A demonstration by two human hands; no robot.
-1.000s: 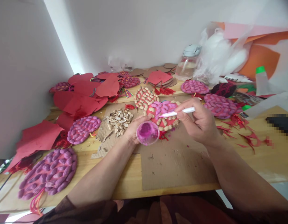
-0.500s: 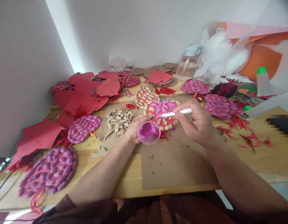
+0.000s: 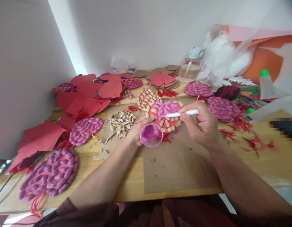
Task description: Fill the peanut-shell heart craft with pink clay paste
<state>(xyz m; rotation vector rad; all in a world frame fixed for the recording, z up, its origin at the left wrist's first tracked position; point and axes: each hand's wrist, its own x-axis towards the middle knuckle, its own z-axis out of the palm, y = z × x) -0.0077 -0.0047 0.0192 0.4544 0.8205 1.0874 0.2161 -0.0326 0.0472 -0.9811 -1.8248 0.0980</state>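
My right hand (image 3: pixel 202 124) pinches a white paintbrush (image 3: pixel 186 113), its tip touching peanuts on a red disc (image 3: pixel 161 125). Part of the disc's peanuts are painted pink-purple and the others are bare tan. In my left hand (image 3: pixel 138 129) is a small clear cup (image 3: pixel 151 135) with purple paint inside; the thumb rests by the disc's left edge. Just behind lies a second peanut disc (image 3: pixel 147 100), unpainted. Cardboard (image 3: pixel 179 170) spreads under the work, and a heap of peanut shells (image 3: pixel 122 123) sits left of my left hand.
Painted peanut discs (image 3: pixel 50 173) lie at the left and right. Red paper shapes (image 3: pixel 86 102) are piled at the back left. A water jug (image 3: pixel 190 66), a plastic bag (image 3: pixel 223 60) and a green-capped bottle (image 3: pixel 265 83) stand at the back right, with red scraps (image 3: pixel 254 140) nearer.
The brush has shifted slightly right, its tip on a neighbouring spot of the peanuts. My left hand keeps the cup in place.
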